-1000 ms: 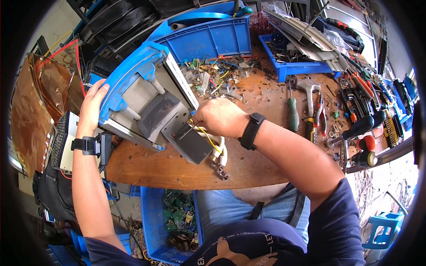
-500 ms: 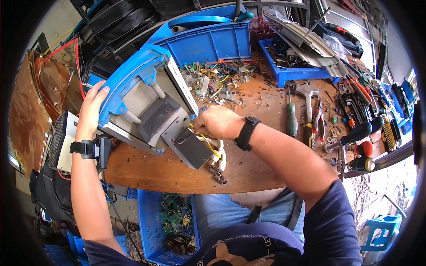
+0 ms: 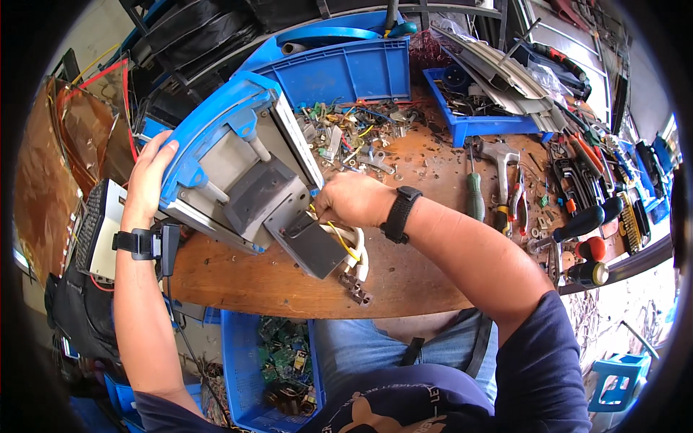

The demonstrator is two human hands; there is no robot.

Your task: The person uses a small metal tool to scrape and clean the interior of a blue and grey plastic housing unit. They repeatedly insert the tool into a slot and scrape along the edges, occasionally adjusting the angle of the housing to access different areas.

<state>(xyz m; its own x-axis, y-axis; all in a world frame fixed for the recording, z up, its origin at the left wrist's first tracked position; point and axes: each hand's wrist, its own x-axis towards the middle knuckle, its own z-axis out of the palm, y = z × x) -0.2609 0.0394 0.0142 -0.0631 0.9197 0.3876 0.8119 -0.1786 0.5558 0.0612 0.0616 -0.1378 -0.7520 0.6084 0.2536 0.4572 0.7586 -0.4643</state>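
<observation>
My left hand [image 3: 155, 166] grips the left edge of a tilted assembly with a curved blue frame [image 3: 216, 115], pale inner panel and two metal posts [image 3: 256, 144]. A dark grey metal box [image 3: 303, 245] with a bracket [image 3: 256, 195] is fixed to it. My right hand [image 3: 346, 198] is curled closed at the box's right side, by a yellow wire [image 3: 339, 238]; what its fingertips hold is hidden. White cables [image 3: 361, 260] with metal fittings [image 3: 357, 292] lie on the wooden bench [image 3: 209, 289] beside the box.
Blue bin [image 3: 346, 68] and scattered small parts [image 3: 361, 130] behind; blue tray [image 3: 458, 126] with metal strips at back right; screwdriver [image 3: 474, 195], hammer [image 3: 498, 155], pliers [image 3: 518, 202] and more tools rightward; keyboard [image 3: 97, 224] at left; crate of circuit boards [image 3: 238, 368] below.
The view has shifted slightly, so the bench scene sits a little lower. My right hand and wrist have moved slightly left at the box; my left hand keeps its grip.
</observation>
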